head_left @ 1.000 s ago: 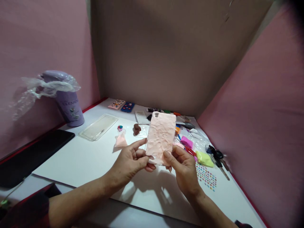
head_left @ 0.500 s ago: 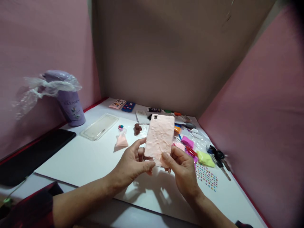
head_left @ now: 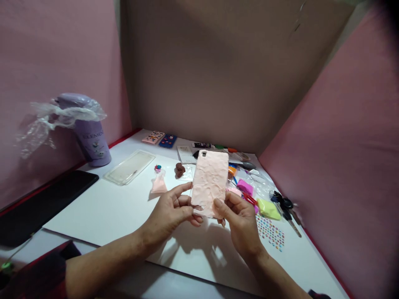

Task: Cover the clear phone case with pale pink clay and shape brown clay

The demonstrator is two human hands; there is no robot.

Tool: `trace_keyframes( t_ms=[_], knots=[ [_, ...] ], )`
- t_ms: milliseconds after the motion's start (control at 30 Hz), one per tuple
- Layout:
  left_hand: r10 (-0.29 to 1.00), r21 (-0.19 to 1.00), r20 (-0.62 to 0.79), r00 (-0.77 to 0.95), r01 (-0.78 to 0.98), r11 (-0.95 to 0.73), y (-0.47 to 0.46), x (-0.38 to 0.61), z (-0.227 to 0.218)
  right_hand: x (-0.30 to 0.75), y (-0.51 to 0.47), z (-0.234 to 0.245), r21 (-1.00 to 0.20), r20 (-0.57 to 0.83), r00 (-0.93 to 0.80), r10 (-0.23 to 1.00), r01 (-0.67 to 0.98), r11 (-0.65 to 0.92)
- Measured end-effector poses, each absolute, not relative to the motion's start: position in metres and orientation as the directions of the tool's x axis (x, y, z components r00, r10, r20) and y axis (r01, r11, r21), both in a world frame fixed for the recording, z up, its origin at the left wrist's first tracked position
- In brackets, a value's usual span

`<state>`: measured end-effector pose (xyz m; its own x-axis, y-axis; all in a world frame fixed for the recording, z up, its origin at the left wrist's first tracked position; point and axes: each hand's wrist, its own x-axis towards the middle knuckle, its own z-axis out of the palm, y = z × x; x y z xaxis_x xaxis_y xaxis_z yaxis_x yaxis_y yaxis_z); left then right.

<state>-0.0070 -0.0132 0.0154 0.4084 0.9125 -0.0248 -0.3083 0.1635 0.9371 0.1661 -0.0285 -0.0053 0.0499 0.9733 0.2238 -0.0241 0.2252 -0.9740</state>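
Observation:
Between my two hands a phone case (head_left: 210, 178) is held up above the white board, its back covered in bumpy pale pink clay. A camera cutout shows at its upper left corner. Near the lower left corner there is a bare, clear patch in the clay. My left hand (head_left: 174, 209) grips the lower left edge, fingers behind and thumb near the bare patch. With its thumb pressed on the clay at the lower right, my right hand (head_left: 241, 216) grips that side. Behind the case lie a brown clay lump (head_left: 180, 170) and a bag of pale pink clay (head_left: 158, 182).
A purple tumbler (head_left: 93, 141) stands at left behind a black phone-like slab (head_left: 52, 203). A clear case (head_left: 129, 167) lies on the white board (head_left: 124, 216). At right are yellow clay (head_left: 268, 209), scissors (head_left: 283, 201) and a gem sticker sheet (head_left: 270, 232). Two decorated cases (head_left: 168, 140) lie at the back.
My left thumb has slid left off the clay toward the case's edge, showing more of the lower left corner. The case stays nearly in place in both hands.

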Motion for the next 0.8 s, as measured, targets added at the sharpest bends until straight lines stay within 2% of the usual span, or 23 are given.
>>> trace_keyframes(
  t_ms=[200, 333, 533, 800],
  knots=[
    [0.897, 0.911, -0.01, 0.443, -0.365, 0.19, -0.0139, -0.0098, 0.0171, 0.1668, -0.0281, -0.0068, -0.975, 0.215, 0.047, 0.975, -0.044, 0.217],
    [0.899, 0.918, -0.048, 0.435, -0.336, 0.212, -0.0138, -0.0079, 0.0166, 0.1644, -0.0298, -0.0056, -0.978, 0.198, 0.049, 0.979, -0.057, 0.201],
    [0.901, 0.928, -0.004, 0.433, -0.333, 0.165, -0.0138, -0.004, 0.0132, 0.1599, -0.0335, -0.0026, -0.977, 0.211, 0.049, 0.976, -0.006, 0.211],
    [0.91, 0.948, -0.03, 0.413, -0.278, 0.157, -0.0138, -0.0051, 0.016, 0.1634, -0.0316, -0.0049, -0.976, 0.218, 0.037, 0.975, 0.008, 0.218]
  ],
)
